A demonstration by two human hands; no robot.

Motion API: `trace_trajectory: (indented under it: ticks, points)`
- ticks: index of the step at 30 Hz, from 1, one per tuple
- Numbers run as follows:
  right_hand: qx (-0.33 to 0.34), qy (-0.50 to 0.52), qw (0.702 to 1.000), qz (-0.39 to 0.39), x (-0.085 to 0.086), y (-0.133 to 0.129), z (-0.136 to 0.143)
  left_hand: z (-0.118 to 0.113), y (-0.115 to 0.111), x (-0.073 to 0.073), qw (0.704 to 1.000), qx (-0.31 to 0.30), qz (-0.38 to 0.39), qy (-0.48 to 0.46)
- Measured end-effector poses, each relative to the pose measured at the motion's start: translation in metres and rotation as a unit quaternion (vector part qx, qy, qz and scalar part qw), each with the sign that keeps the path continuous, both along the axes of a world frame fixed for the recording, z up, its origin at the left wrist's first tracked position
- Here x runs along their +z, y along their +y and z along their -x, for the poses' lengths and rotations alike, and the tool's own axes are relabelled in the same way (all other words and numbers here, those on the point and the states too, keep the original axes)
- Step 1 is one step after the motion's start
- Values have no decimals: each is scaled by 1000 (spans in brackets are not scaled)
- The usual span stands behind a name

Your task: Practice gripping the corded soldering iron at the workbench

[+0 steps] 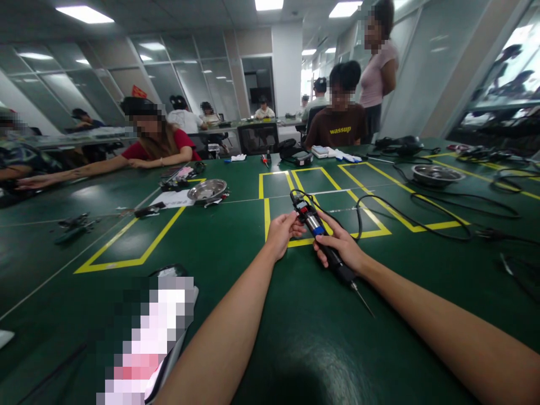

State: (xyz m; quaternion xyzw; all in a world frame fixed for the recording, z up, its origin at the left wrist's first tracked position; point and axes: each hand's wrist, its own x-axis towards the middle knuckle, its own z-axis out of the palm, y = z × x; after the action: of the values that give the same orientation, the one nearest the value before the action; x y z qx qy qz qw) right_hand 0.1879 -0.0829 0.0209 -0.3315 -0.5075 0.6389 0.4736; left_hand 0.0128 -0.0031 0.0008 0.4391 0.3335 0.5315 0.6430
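– Since both hands are on one thing, what gets logged?

– Slim cylindrical electric screwdriver with black grip point(333, 260), silver barrel, blue band point(318, 230). Held up over the dark green table point(236, 242), slanted, long thin steel bit point(363, 300) aimed down and back toward the wearer. Thin black cord point(360, 212) at the far end. Yellow tape outline point(266, 216) just beyond.

– Fingers?

– Right hand point(343, 247): curled round the body by the blue band, thumb pressed across it. Left hand point(282, 235): thumb and forefinger close together at the far end, rest curled. Fingertips too small there; can't tell if they pinch the casing or only rest on it.

– Handling?

– My judgement: stiff, medium weight, one-handable. Silver barrel probably slicker than the grip. Bit looks easiest to bend; cord end likely delicate, so no tugging.

– Best hold?

– Round the black grip, clear of the bit; other hand just steadying the far end.
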Motion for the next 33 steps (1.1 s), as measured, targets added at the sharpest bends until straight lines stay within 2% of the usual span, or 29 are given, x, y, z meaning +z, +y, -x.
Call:
trace_trajectory:
  ticks: [14, 33]
  points:
    - [-10, 23, 1000, 4, -2, 0, -2, 1, -2, 7, 1000, 6, 22, 2]
    - [-13, 22, 1000, 8, -3, 2, -1, 1, 2, -1, 999, -24, -6, 23]
